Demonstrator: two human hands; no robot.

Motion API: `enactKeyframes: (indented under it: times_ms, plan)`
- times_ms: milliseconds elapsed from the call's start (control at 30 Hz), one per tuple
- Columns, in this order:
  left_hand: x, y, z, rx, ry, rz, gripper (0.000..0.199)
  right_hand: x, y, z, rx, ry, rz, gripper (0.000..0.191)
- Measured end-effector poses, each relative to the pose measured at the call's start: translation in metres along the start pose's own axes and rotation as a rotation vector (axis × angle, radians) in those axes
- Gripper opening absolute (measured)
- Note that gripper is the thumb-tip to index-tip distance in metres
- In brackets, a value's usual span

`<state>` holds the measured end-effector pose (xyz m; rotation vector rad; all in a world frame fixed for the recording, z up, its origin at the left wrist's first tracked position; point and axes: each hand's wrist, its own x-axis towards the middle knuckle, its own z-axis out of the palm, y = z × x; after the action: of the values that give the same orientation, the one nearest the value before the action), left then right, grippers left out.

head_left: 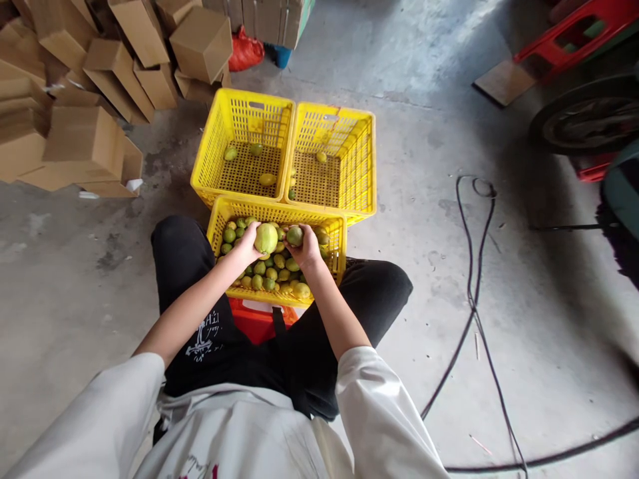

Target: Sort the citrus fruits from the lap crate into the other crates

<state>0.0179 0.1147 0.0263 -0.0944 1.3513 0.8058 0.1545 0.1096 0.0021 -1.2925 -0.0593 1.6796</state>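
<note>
My left hand (pixel 249 243) is closed around a large pale green lemon-like fruit (pixel 266 238). In my right hand (pixel 307 249) is a smaller, darker green fruit (pixel 294 235). Both hands are held over the near yellow crate (pixel 341 249), which is full of green and yellow fruits (pixel 269 273) of the same kind. Beyond it stand two more yellow crates side by side. The far left crate (pixel 200 159) has a few fruits scattered on its bottom, among them a yellow fruit (pixel 267 179). Several fruits lie in the far right crate (pixel 372 166), some partly hidden by its wall.
Cardboard boxes (pixel 80 143) are heaped at the left. A red bag (pixel 245 50) lies behind the crates. Black cable (pixel 472 299) loops over the concrete floor (pixel 419 253) at the right, near a wheel (pixel 589 116) and a red plastic stool (pixel 574 36). Something red (pixel 257 321) shows between my legs.
</note>
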Motion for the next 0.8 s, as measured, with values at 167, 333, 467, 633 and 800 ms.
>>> enactKeyframes:
  times_ms: [167, 333, 467, 633, 800]
  plan:
    - [-0.005, 0.0, 0.002, -0.014, -0.016, -0.056, 0.018, -0.003, 0.0, 0.003, 0.013, 0.035, -0.023, 0.018]
    - [-0.011, 0.001, 0.004, -0.032, -0.011, -0.05, 0.015, -0.005, 0.0, 0.004, 0.027, 0.032, -0.066, 0.015]
    - [-0.009, 0.0, 0.004, -0.024, -0.018, -0.063, 0.013, -0.005, 0.001, 0.004, 0.015, 0.039, -0.07, 0.017]
    - [-0.001, -0.003, 0.002, 0.044, -0.103, 0.023, 0.017, -0.004, 0.0, 0.002, 0.038, 0.026, 0.067, 0.01]
    - [0.002, -0.003, 0.0, 0.07, -0.097, 0.099, 0.015, 0.001, 0.0, -0.001, 0.095, 0.045, 0.082, 0.016]
